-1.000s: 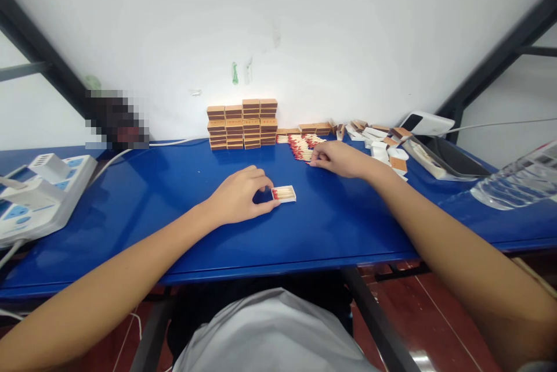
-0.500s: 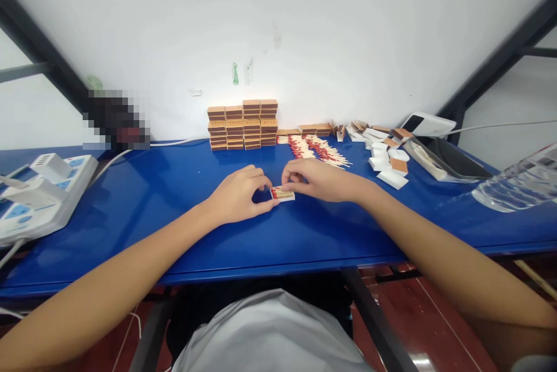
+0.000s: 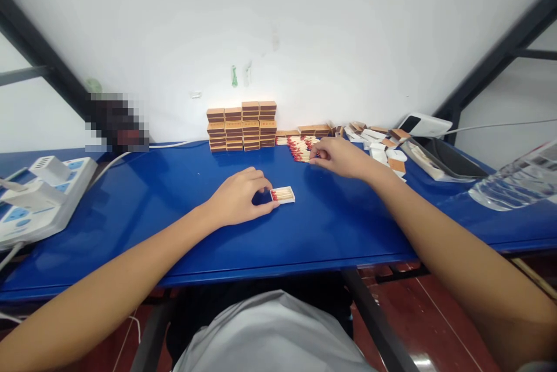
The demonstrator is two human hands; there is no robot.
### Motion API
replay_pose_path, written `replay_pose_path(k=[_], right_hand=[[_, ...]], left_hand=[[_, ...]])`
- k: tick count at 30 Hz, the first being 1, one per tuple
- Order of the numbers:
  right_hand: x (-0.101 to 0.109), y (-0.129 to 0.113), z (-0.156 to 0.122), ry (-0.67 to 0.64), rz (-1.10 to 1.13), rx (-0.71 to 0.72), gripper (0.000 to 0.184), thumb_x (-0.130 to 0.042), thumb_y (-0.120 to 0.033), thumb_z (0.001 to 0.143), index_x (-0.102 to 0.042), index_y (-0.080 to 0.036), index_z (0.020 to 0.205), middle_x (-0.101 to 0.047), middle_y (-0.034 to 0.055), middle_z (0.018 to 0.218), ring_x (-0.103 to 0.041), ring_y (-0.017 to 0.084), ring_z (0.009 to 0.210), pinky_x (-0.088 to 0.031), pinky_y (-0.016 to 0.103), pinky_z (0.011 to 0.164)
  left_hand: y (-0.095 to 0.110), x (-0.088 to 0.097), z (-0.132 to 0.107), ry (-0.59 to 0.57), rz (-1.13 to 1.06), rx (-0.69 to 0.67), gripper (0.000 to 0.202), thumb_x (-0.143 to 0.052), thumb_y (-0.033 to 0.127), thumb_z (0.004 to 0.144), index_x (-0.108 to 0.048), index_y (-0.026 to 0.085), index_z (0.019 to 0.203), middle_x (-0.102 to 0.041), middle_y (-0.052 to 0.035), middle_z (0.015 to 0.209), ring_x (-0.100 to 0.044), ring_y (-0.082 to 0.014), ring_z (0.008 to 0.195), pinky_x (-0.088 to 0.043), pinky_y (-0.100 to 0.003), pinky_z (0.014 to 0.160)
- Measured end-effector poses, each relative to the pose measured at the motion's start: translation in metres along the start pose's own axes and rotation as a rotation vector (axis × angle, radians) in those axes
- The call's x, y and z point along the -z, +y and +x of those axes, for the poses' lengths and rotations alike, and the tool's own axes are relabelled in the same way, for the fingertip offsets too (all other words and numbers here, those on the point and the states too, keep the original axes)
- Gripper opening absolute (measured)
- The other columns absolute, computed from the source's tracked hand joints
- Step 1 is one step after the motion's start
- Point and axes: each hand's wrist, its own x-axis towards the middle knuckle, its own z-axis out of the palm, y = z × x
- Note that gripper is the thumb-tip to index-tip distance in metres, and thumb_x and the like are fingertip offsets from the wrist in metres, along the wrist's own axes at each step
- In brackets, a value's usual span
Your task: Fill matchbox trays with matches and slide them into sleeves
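Observation:
My left hand (image 3: 243,197) rests on the blue table, its thumb and fingers gripping the left end of a small white matchbox tray (image 3: 287,202). Red-headed matches (image 3: 285,192) lie side by side in that tray. Farther back, my right hand (image 3: 337,155) is at the pile of loose matches (image 3: 300,150), covering its right part. Its fingers are curled and the tips are close together at the pile. Whether a match is between them is hidden.
Stacked matchboxes (image 3: 242,128) stand against the wall. Empty white trays and sleeves (image 3: 378,151) lie heaped to the right, near a white device (image 3: 429,124), a black pouch (image 3: 452,158) and a clear plastic bottle (image 3: 509,183). A power strip (image 3: 65,203) sits at far left.
My right hand has moved from the tray back and right to the loose matches. My left hand still holds the tray in place.

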Motion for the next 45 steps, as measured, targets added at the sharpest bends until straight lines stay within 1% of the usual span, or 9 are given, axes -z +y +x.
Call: replay_pose_path(k=[2,5,9,12,19,27,37,41,45], right_hand=[[-0.005,0.008,0.002,-0.04,0.006,-0.012,0.015,-0.066,-0.03,0.095,-0.074,-0.018,0.09,-0.073,0.0092,0.087,-0.062,0.021,0.075,-0.039,0.031,0.069],[-0.012,0.01,0.003,-0.066,0.011,-0.034,0.015,-0.064,-0.027,0.097,-0.073,-0.018,0.09,-0.076,0.0093,0.089,-0.063,0.021,0.076,-0.04,0.03,0.069],[-0.013,0.008,0.004,-0.047,-0.028,-0.055,0.012,-0.063,-0.026,0.097,-0.071,-0.018,0.093,-0.077,0.0106,0.093,-0.065,0.021,0.077,-0.041,0.031,0.069],[-0.012,0.008,0.004,-0.051,-0.075,-0.077,0.015,-0.061,-0.027,0.099,-0.069,-0.018,0.089,-0.076,0.0122,0.092,-0.065,0.022,0.077,-0.041,0.032,0.07],[-0.017,0.004,0.006,-0.064,-0.042,-0.019,0.016,-0.057,-0.027,0.102,-0.068,-0.019,0.094,-0.077,0.0136,0.101,-0.068,0.024,0.089,-0.044,0.032,0.076],[-0.018,-0.002,0.007,0.001,-0.081,-0.025,0.014,-0.058,-0.023,0.101,-0.071,-0.017,0.103,-0.076,0.013,0.105,-0.066,0.024,0.09,-0.042,0.032,0.076],[-0.019,-0.003,0.007,-0.036,-0.016,-0.025,0.016,-0.056,-0.021,0.101,-0.071,-0.016,0.097,-0.077,0.0135,0.099,-0.067,0.023,0.086,-0.042,0.031,0.076],[-0.013,-0.018,0.001,0.002,0.065,0.033,0.019,-0.055,-0.028,0.102,-0.068,-0.017,0.094,-0.074,0.0121,0.094,-0.063,0.023,0.083,-0.041,0.032,0.075],[-0.007,-0.052,-0.01,-0.024,0.18,0.144,0.021,-0.056,-0.034,0.103,-0.067,-0.019,0.094,-0.068,0.006,0.085,-0.056,0.019,0.076,-0.037,0.031,0.07]], left_hand=[[0.0,0.0,0.0,0.0,-0.002,-0.001,0.028,-0.073,0.047,0.098,-0.077,0.021,0.106,-0.073,-0.0059,0.095,-0.065,-0.0233,0.089,-0.052,-0.038,0.081],[0.0,0.0,0.0,-0.003,-0.002,0.001,0.028,-0.073,0.047,0.097,-0.077,0.021,0.106,-0.073,-0.0061,0.095,-0.066,-0.0236,0.09,-0.052,-0.038,0.081],[0.0,0.0,0.001,-0.01,-0.003,0.008,0.028,-0.074,0.047,0.097,-0.077,0.021,0.106,-0.073,-0.0061,0.095,-0.066,-0.0238,0.09,-0.052,-0.038,0.081],[0.0,0.0,0.001,-0.01,-0.002,0.005,0.028,-0.073,0.047,0.098,-0.077,0.02,0.105,-0.072,-0.0057,0.094,-0.065,-0.0235,0.089,-0.052,-0.038,0.081],[-0.001,-0.001,0.0,-0.013,-0.011,0.006,0.029,-0.073,0.047,0.098,-0.078,0.021,0.107,-0.072,-0.0053,0.095,-0.065,-0.0231,0.09,-0.052,-0.038,0.082],[-0.001,0.0,0.001,-0.008,-0.013,0.005,0.029,-0.073,0.047,0.098,-0.078,0.02,0.107,-0.072,-0.0054,0.094,-0.065,-0.023,0.09,-0.052,-0.037,0.081],[0.0,0.0,0.001,-0.012,-0.004,0.004,0.028,-0.074,0.046,0.097,-0.078,0.02,0.107,-0.072,-0.0052,0.094,-0.065,-0.0229,0.089,-0.052,-0.037,0.081],[0.0,-0.001,0.0,0.005,0.024,0.01,0.028,-0.073,0.047,0.098,-0.078,0.021,0.106,-0.071,-0.0051,0.092,-0.064,-0.0228,0.088,-0.052,-0.037,0.08],[-0.002,-0.002,0.0,0.026,0.055,0.018,0.027,-0.073,0.046,0.098,-0.078,0.02,0.104,-0.071,-0.0052,0.092,-0.064,-0.023,0.088,-0.052,-0.037,0.08]])
